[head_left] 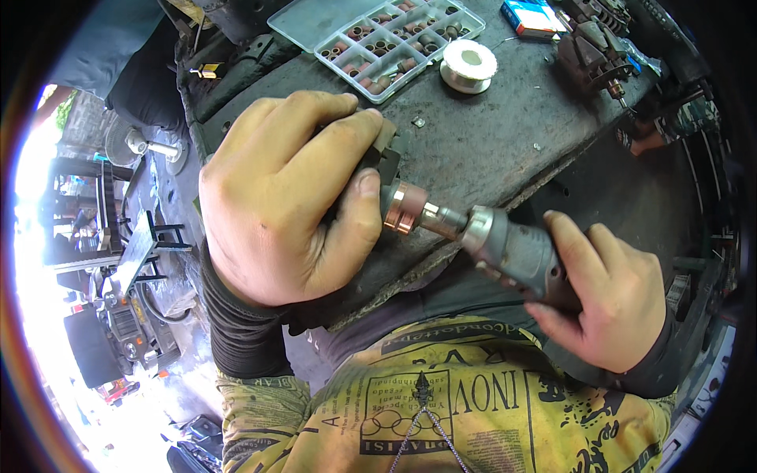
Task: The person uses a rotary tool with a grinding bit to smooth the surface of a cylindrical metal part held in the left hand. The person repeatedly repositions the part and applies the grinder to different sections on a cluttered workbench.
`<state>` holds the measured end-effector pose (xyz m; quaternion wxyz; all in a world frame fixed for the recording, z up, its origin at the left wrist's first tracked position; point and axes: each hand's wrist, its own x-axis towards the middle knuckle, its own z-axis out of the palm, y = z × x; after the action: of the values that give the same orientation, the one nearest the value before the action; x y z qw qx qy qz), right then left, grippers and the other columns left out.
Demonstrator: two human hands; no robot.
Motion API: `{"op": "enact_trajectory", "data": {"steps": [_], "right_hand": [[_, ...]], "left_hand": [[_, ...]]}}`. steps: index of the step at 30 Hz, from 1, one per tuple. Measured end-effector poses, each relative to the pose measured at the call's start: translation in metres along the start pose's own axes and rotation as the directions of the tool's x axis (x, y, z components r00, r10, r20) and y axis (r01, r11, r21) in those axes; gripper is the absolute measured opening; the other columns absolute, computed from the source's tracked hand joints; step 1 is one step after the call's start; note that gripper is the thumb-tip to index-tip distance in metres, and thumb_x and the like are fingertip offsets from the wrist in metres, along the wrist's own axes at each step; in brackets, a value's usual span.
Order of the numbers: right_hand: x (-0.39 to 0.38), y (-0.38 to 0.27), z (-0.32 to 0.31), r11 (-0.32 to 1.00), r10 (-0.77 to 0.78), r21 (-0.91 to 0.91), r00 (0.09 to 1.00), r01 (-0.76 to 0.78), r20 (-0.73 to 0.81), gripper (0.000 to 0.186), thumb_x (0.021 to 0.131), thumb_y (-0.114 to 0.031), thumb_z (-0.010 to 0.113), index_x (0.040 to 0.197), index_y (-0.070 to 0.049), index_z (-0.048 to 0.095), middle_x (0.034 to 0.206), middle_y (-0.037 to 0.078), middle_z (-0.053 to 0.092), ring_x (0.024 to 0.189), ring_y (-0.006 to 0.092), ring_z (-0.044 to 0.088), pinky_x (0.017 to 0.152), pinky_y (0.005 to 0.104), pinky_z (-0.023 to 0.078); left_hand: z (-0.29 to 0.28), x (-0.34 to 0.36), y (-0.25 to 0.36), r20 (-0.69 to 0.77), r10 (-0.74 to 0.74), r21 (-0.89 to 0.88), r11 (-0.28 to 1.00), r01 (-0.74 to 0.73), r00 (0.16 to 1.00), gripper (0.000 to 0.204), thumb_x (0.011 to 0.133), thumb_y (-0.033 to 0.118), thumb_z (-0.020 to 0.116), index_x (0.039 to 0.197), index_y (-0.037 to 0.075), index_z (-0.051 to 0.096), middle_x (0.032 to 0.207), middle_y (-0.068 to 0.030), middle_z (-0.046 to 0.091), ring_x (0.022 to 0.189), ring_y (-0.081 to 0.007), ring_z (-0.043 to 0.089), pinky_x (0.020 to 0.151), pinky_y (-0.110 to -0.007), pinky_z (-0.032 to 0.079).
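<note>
My left hand (pixel 284 197) is closed around a dark metal piece (pixel 386 162), most of it hidden by the fingers and palm. With my right hand (pixel 611 292) I grip a grey rotary tool (pixel 516 252) by its body, from the right. A coppery-brown drum bit (pixel 406 206) sits on the tool's steel shank, pointing left. Its far end meets the dark piece beside my left thumb; the exact contact is hidden. Both hands are over the near edge of a dark workbench (pixel 505 142).
Beyond my left hand lies an open clear compartment case (pixel 376 98) of small brown sanding sleeves. Beside it stand a white spool (pixel 468 67) and a blue-and-white box (pixel 530 16). A dark metal assembly (pixel 587 59) occupies the far right. Another person's dark-clothed legs (pixel 146 87) show at upper left.
</note>
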<state>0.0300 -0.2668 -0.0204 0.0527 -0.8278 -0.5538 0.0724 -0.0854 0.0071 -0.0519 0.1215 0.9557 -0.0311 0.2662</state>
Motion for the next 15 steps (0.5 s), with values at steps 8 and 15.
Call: {"op": "enact_trajectory", "data": {"steps": [8,15], "right_hand": [[-0.003,-0.005,0.002,1.000,-0.023,-0.016,0.999,0.024,0.026,0.083,0.062,-0.024,0.088,0.135,0.003,0.058,0.082,0.012,0.055,0.064,0.0303,0.061,0.058,0.0414,0.050],[-0.003,-0.003,0.001,1.000,0.009,-0.010,1.000,-0.008,0.026,0.081,0.063,-0.022,0.087,0.134,0.002,0.058,0.084,0.014,0.057,0.066,0.0321,0.062,0.059,0.0424,0.050]], "left_hand": [[0.000,0.016,-0.009,0.076,0.044,-0.020,0.999,-0.043,0.996,0.027,0.087,0.010,0.058,0.106,-0.006,0.070,0.102,-0.0229,0.070,0.091,-0.0390,0.068,0.085,-0.039,0.053],[-0.001,0.021,-0.011,0.122,0.055,-0.001,0.998,-0.056,0.991,0.026,0.088,0.009,0.058,0.105,-0.006,0.069,0.099,-0.0220,0.069,0.089,-0.0382,0.068,0.083,-0.038,0.053]]}}
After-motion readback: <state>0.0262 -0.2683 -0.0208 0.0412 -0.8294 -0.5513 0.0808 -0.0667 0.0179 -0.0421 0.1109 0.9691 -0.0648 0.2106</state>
